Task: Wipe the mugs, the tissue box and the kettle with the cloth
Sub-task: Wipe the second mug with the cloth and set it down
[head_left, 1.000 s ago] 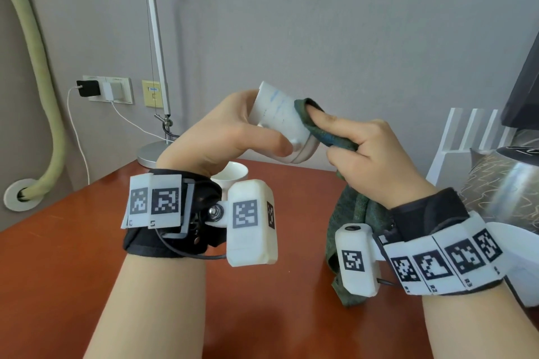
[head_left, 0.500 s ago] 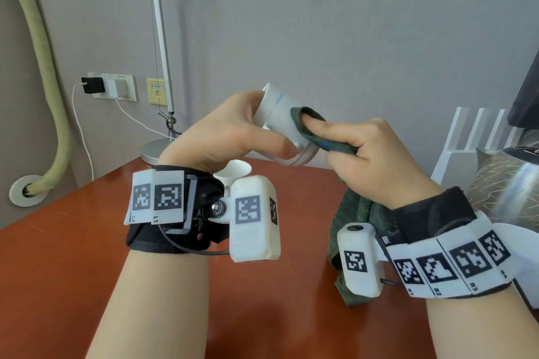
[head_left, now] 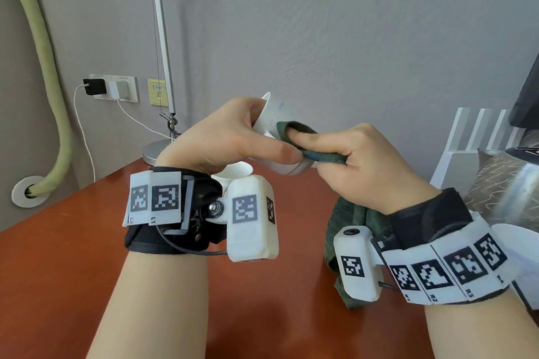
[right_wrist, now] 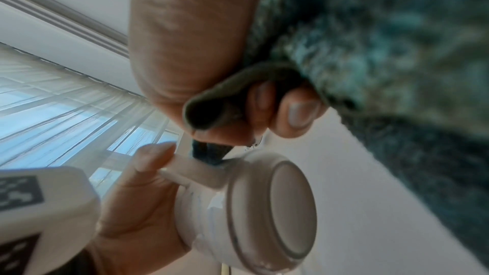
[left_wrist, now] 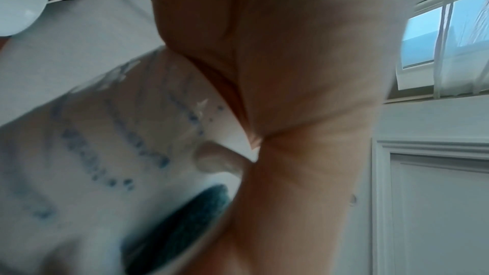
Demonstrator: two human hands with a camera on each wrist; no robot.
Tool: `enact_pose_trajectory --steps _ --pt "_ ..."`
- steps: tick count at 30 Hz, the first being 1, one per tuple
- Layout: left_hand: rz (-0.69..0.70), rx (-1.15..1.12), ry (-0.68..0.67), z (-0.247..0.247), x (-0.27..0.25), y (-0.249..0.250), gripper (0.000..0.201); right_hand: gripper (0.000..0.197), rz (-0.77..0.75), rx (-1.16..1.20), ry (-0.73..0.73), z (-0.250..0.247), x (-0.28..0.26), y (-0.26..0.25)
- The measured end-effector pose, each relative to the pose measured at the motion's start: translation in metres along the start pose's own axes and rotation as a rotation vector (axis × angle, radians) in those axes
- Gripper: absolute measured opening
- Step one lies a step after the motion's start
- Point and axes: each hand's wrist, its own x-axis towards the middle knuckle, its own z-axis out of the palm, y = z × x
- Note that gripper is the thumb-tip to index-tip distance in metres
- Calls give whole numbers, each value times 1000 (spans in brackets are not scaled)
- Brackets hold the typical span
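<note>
My left hand point(head_left: 230, 137) grips a white mug point(head_left: 272, 116) tipped on its side above the worktop point(head_left: 73, 242), its base turned toward my right. My right hand point(head_left: 358, 163) pinches a dark green cloth point(head_left: 323, 156) and presses it against the mug's side with the index finger; the rest of the cloth hangs down past my wrist. From the right wrist, the mug's base point(right_wrist: 275, 208) faces the camera and my left fingers point(right_wrist: 150, 158) curl at its handle. Another white mug point(head_left: 233, 173) stands on the worktop behind my left wrist. The metal kettle point(head_left: 507, 183) sits at the far right.
</note>
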Motion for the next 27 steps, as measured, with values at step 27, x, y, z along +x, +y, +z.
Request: enact_pose_trajectory --steps 27 --pt "-6 -36 35 1 1 1 38 63 49 -71 21 -1 -1 -1"
